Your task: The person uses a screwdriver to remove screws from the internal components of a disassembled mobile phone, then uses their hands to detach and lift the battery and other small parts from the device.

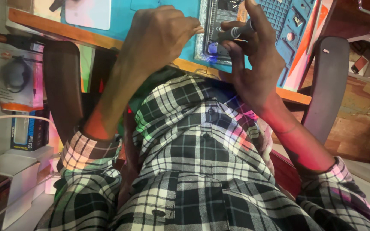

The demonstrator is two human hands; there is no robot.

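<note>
Right hand (253, 64) pinching slim dark pen-shaped tool with grey collar (236, 32) between thumb and fingers, tip pointing toward left hand. Tool lying nearly flat over open dark flat device with silvery frame (213, 42), directly beneath right fingertips. Left hand (159, 38) curled loose, knuckles up, fingertips resting on near-left edge of same device; nothing visibly held, palm side hidden. Device sitting on teal work mat (129, 15), under and beyond both hands. Blue gridded plastic tray (285, 19) just past right hand, touching device's far side as far as visible. White flat rectangular slab (88, 13) well beyond left hand on mat. Wooden desk edge (65, 30) running under both wrists. Black-and-white plaid shirt (202, 171) below hands, cuffs at both forearms. Dark chair armrests (63, 85) outboard of each forearm. Boxed packages and white cable (18, 81) far out past left forearm. Tool tip contact with device: cannot tell, hidden by fingers.
</note>
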